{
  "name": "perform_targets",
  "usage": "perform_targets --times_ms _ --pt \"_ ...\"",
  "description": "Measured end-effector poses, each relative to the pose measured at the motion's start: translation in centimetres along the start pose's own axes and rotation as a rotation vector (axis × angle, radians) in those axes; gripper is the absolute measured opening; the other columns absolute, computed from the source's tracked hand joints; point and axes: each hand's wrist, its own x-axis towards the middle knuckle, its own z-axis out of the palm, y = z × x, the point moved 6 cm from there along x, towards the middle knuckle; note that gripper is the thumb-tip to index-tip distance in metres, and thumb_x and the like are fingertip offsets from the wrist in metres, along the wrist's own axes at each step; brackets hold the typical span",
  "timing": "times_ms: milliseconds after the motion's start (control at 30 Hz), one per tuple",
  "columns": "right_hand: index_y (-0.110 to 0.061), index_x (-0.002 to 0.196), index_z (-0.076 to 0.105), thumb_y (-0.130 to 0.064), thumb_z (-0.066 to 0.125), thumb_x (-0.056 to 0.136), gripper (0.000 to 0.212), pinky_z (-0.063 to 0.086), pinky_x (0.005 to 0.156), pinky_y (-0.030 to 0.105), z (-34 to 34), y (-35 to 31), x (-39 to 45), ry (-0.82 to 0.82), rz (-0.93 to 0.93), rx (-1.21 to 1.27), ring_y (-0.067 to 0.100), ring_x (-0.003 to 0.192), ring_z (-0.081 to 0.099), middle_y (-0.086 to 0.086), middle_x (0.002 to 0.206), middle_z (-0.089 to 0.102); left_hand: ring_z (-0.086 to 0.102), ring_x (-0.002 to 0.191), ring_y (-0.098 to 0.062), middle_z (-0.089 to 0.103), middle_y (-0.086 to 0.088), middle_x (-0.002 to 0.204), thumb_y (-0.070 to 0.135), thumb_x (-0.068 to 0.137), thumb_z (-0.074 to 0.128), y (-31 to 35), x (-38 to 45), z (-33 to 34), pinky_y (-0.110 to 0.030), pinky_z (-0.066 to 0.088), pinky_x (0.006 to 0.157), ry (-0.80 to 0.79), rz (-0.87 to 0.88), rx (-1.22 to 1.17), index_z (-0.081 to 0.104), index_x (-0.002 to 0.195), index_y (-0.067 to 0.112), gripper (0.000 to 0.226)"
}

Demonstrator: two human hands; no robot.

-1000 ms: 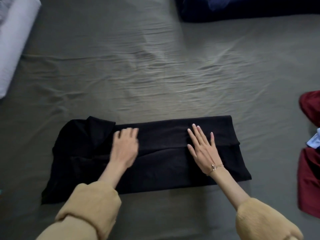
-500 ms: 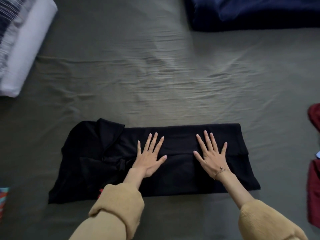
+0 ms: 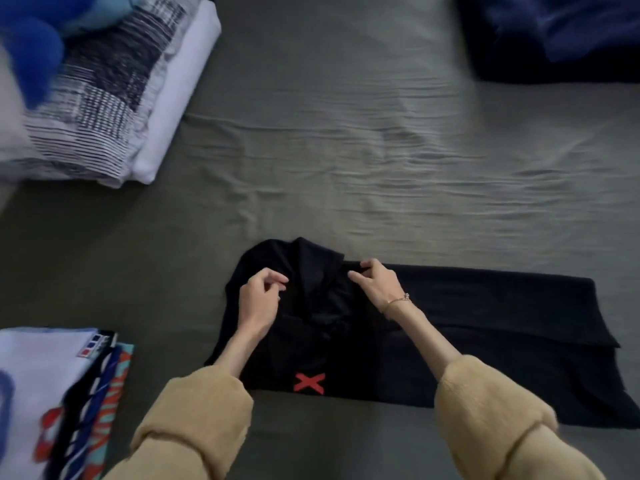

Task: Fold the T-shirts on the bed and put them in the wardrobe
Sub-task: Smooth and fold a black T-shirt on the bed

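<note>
Two hands worked the collar end of a black shirt (image 3: pixel 467 327) lying folded long near the bed's (image 3: pixel 346 150) near edge. The left hand (image 3: pixel 258 299) pinched cloth beside the collar; the right hand (image 3: pixel 375 284) pinched the collar's other side. Folded stacks (image 3: pixel 52 393) lay at the near left corner.

At the far left corner of the bed (image 3: pixel 346 150) sits a soft blue thing (image 3: pixel 31 53) (too blurry to tell what it is). It touches a black-and-white striped cloth (image 3: pixel 104 98). The striped cloth lies on a folded white cloth (image 3: pixel 176 98). At the far right corner lies a dark blue blanket (image 3: pixel 554 36).
</note>
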Motion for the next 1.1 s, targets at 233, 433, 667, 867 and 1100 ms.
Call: perform_targets --times_ms 233,433,667,867,1100 --pt "-0.013 0.120 0.057 -0.040 0.071 0.079 0.052 0.039 0.102 0.038 3.8 -2.9 2.4 0.159 0.248 0.156 0.026 0.115 0.053 0.007 0.122 0.060 0.052 0.072 -0.008 0.061 -0.002 0.085 0.014 0.103 0.031 -6.5 1.5 -1.9 -0.019 0.042 0.061 -0.278 -0.313 -0.256 0.060 0.105 0.008 0.029" --pt "-0.020 0.075 0.047 -0.014 0.063 0.085 0.020 0.034 0.073 0.026 6.8 -7.0 0.5 -0.053 -0.181 0.316 0.010 0.079 0.045 -0.005 0.077 0.049 0.053 0.076 -0.012 0.058 -0.004 0.084 0.039 0.103 0.021 -7.2 1.7 -1.8 -0.026 0.046 0.069 -0.374 -0.455 -0.412 0.056 0.098 0.011 0.046" --pt "-0.034 0.071 0.040 -0.012 0.067 0.080 0.036 0.036 0.065 0.011 11.5 -7.4 -4.0 -0.317 -0.451 -0.168 -0.001 0.063 0.048 -0.014 0.070 0.054 0.055 0.099 -0.020 0.058 -0.011 0.117 0.065 0.090 0.035 -6.7 2.0 -1.2 -0.032 0.044 0.081 -0.451 -0.565 -0.397 0.054 0.125 0.014 0.064" --pt "-0.026 0.091 0.047 -0.007 0.071 0.071 0.036 0.036 0.068 0.009 10.4 -5.5 -4.6 -0.280 -0.410 -0.191 -0.005 0.064 0.051 -0.011 0.085 0.063 0.048 0.082 -0.011 0.055 -0.001 0.100 0.026 0.095 0.051 -7.3 2.5 0.3 -0.029 0.036 0.081 -0.387 -0.530 -0.315 0.048 0.132 0.007 0.042" --pt "-0.007 0.093 0.067 -0.002 0.067 0.078 0.016 0.036 0.077 0.002 10.2 -5.0 -4.9 -0.196 -0.497 -0.264 0.011 0.087 0.057 0.003 0.098 0.064 0.027 0.139 -0.022 0.022 -0.003 0.155 0.035 0.101 0.038 -7.8 3.1 1.8 -0.036 0.025 0.110 -0.483 -0.568 -0.337 0.012 0.152 0.020 0.058"
